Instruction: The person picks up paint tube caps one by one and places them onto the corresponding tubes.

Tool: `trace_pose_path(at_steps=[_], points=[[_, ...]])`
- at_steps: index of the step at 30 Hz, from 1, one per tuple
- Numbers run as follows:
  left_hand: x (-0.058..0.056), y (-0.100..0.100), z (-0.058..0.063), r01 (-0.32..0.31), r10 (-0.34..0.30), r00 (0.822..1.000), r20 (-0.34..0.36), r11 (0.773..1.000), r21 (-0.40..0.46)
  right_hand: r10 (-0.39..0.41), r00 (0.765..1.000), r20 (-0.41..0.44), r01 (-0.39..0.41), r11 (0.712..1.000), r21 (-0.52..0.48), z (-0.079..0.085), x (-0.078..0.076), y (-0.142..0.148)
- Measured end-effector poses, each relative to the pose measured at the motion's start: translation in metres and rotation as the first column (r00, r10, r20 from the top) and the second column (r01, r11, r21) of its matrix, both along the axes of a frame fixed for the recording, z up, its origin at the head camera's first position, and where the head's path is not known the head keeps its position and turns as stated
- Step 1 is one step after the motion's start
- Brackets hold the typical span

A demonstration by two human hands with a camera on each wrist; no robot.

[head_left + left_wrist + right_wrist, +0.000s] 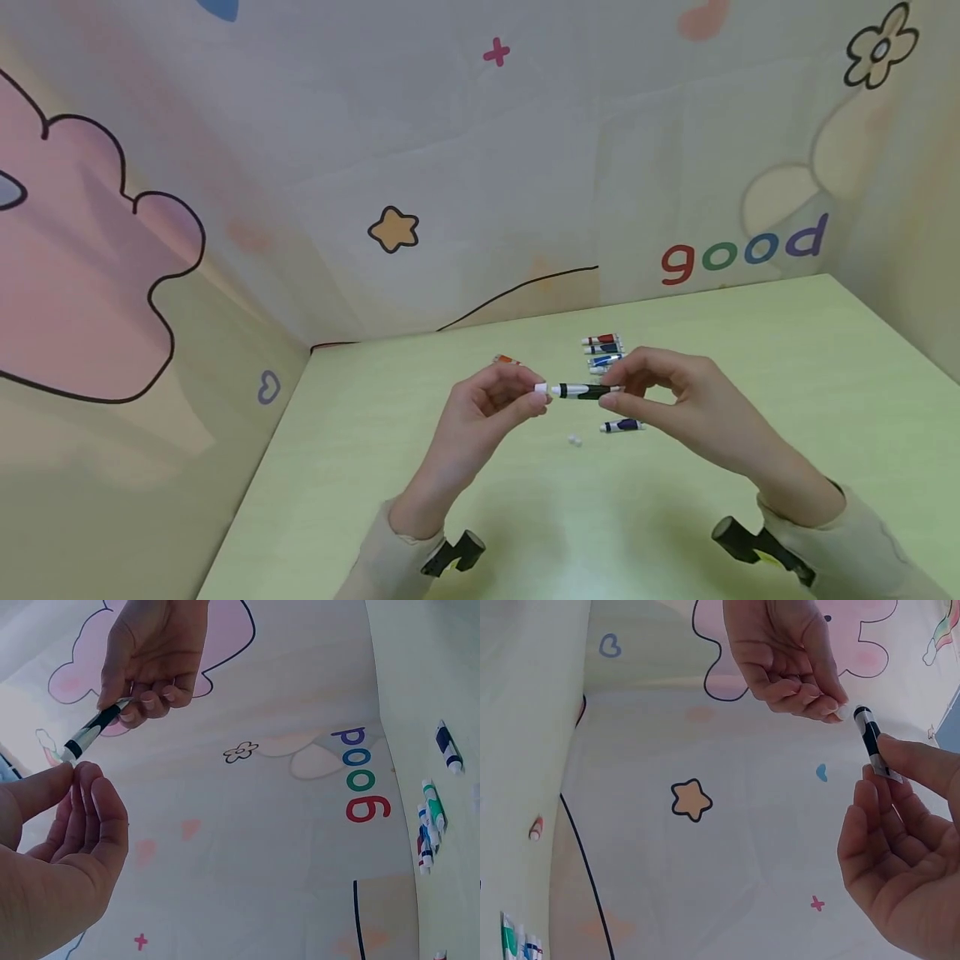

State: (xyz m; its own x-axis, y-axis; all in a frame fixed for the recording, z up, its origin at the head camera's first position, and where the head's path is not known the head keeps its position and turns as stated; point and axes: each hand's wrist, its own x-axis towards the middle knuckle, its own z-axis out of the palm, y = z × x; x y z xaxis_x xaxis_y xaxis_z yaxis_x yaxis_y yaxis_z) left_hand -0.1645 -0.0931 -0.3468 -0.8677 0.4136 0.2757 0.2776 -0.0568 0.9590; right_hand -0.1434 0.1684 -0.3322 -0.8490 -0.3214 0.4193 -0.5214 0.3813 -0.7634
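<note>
My right hand [686, 400] pinches a small black-and-white paint tube [581, 391] near its flat tail end, holding it level above the table. Between the thumb and fingertips of my left hand [483, 421] is a small white cap [541, 388]. A narrow gap separates the cap from the tube's nozzle, and the two are roughly in line. From the right wrist, the cap [843, 712] also appears apart from the tube [869, 736]. The left wrist view shows the tube [91, 733] slanting between both hands, the cap mostly covered by fingers.
Several paint tubes [600, 340] lie in a group behind my right hand. A dark purple tube [622, 426] rests nearer me, with small white caps [574, 440] to its left. An orange tube [506, 360] is partly hidden behind my left hand. A printed curtain [480, 167] backs the table [360, 467].
</note>
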Motion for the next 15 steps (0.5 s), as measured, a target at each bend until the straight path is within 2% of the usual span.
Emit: trace_pose_path(at_steps=[7, 15], points=[[0.0001, 0.0029, -0.0032, 0.015, -0.015, 1.000, 0.001, 1.000, -0.014, -0.006, 0.999, -0.052, 0.007, 1.000, 0.004, -0.0041, -0.0007, -0.0026], [0.0016, 0.0033, -0.0021, -0.041, 0.041, 0.998, -0.039, 0.999, -0.002, -0.009, 0.995, -0.104, 0.010, 1.000, 0.005, -0.0048, -0.0020, -0.0048]])
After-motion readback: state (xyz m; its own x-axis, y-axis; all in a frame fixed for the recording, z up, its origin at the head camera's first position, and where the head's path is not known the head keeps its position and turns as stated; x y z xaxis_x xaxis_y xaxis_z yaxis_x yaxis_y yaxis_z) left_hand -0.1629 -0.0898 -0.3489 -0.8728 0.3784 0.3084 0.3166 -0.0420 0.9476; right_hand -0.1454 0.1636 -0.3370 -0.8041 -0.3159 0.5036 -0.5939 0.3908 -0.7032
